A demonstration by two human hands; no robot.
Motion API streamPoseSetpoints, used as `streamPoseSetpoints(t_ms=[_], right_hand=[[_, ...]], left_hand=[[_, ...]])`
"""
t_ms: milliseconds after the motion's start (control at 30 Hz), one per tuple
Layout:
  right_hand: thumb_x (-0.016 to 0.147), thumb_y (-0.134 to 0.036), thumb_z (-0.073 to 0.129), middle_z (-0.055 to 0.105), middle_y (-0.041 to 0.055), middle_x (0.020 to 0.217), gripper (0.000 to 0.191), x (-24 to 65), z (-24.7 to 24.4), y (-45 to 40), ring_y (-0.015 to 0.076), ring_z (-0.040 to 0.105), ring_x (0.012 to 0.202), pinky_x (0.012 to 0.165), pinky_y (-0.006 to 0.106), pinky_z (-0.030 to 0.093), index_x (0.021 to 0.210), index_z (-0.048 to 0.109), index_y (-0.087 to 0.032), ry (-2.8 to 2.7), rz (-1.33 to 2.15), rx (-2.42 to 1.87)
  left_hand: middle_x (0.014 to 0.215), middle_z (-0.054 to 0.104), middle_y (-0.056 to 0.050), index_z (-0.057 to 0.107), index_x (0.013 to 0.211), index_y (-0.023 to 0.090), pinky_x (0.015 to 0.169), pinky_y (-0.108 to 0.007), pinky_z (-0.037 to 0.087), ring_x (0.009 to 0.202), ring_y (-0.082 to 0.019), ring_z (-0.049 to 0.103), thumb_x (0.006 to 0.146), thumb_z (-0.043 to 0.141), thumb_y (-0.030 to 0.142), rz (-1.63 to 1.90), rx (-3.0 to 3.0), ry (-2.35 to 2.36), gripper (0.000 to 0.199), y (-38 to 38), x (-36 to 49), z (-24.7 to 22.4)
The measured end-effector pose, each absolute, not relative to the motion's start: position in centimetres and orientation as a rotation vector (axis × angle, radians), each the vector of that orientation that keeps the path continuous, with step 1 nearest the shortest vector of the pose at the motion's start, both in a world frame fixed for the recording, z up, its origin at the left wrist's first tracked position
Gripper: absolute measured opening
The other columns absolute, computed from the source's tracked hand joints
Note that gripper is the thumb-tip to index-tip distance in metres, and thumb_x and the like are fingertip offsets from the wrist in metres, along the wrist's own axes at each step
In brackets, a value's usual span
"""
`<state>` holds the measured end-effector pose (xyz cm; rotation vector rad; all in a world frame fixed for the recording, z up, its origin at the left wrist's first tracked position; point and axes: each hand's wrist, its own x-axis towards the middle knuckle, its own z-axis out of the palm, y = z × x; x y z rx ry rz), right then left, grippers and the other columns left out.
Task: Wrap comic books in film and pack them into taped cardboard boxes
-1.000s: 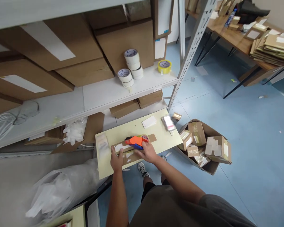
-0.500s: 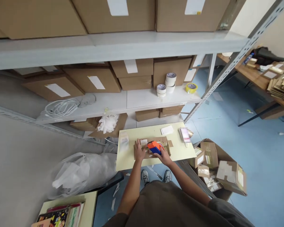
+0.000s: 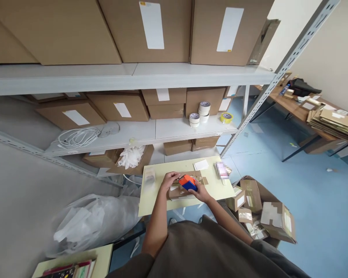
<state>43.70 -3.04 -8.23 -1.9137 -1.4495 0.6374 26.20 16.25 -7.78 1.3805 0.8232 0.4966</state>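
On the pale yellow table [image 3: 146, 202] lies a brown cardboard box [image 3: 174, 193] with light patches and shiny tape on it. My right hand [image 3: 201, 192] is closed around an orange-and-blue handheld tool [image 3: 188, 183], blocky with a dark edge at its left end, and holds it over the box. My left hand [image 3: 169, 180] is beside that left end, above the box's left part. Its fingers are bent together in a pinch; what lies between them is too small to make out.
White paper [image 3: 201, 165] and a pixelated packet [image 3: 222, 170] lie on the table. Behind it, a shelf [image 3: 174, 129] carries boxes, tape rolls [image 3: 203, 108] and a coiled white cable [image 3: 78, 138]. A large carton of boxes [image 3: 251, 193] stands right; a plastic bag [image 3: 101, 220] bulges left.
My left hand has risen off the box and bent its fingers into a pinch by the tool's end. The tool stays in my right hand. My view has tilted up somewhat.
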Motion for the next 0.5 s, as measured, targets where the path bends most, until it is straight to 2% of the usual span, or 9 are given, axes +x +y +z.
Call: streamPoseSetpoints(t_ms=[100, 167, 300, 500], right_hand=[[0.094, -0.052, 0.069, 0.076, 0.0102, 0.111, 0.045, 44.2, -7.4, -3.1, 0.0279, 0.071, 0.096, 0.087, 0.038, 0.054, 0.126, 0.066, -0.022, -1.461, 0.739, -1.879], [0.093, -0.054, 0.069, 0.077, 0.0096, 0.104, 0.047, 44.4, -7.1, -3.1, 0.0271, 0.071, 0.091, 0.083, 0.036, 0.054, 0.126, 0.067, -0.020, -1.431, 0.781, -1.890], [0.093, -0.059, 0.067, 0.077, 0.0064, 0.091, 0.044, 44.7, -7.0, -2.8, 0.0251, 0.071, 0.082, 0.075, 0.032, 0.052, 0.114, 0.072, -0.020, -1.317, 0.797, -1.928], [0.089, -0.066, 0.069, 0.075, 0.0044, 0.080, 0.047, 45.9, -5.5, -1.9, 0.0219, 0.067, 0.071, 0.066, 0.027, 0.045, 0.096, 0.073, -0.020, -1.378, 0.778, -1.918]], left_hand=[[0.085, 0.078, -0.007, 0.078, 0.086, 0.016, 0.084, -0.035, 0.057, 0.084, -0.022, 0.071, 0.079, 0.074, 0.061, 0.581, 1.470, 0.880, 0.045, 15.6, 26.1, -7.5], [0.088, 0.078, -0.007, 0.076, 0.086, 0.017, 0.086, -0.034, 0.056, 0.088, -0.022, 0.071, 0.082, 0.071, 0.058, 0.638, 1.508, 0.916, 0.042, 15.1, 26.3, -7.1], [0.088, 0.078, -0.008, 0.074, 0.087, 0.018, 0.084, -0.033, 0.057, 0.089, -0.022, 0.072, 0.085, 0.067, 0.056, 0.660, 1.493, 0.928, 0.039, 13.9, 26.6, -6.4], [0.076, 0.075, -0.005, 0.072, 0.081, 0.018, 0.075, -0.030, 0.056, 0.074, -0.019, 0.070, 0.081, 0.071, 0.051, 0.896, 1.286, 1.105, 0.033, 12.5, 26.7, -7.0]])
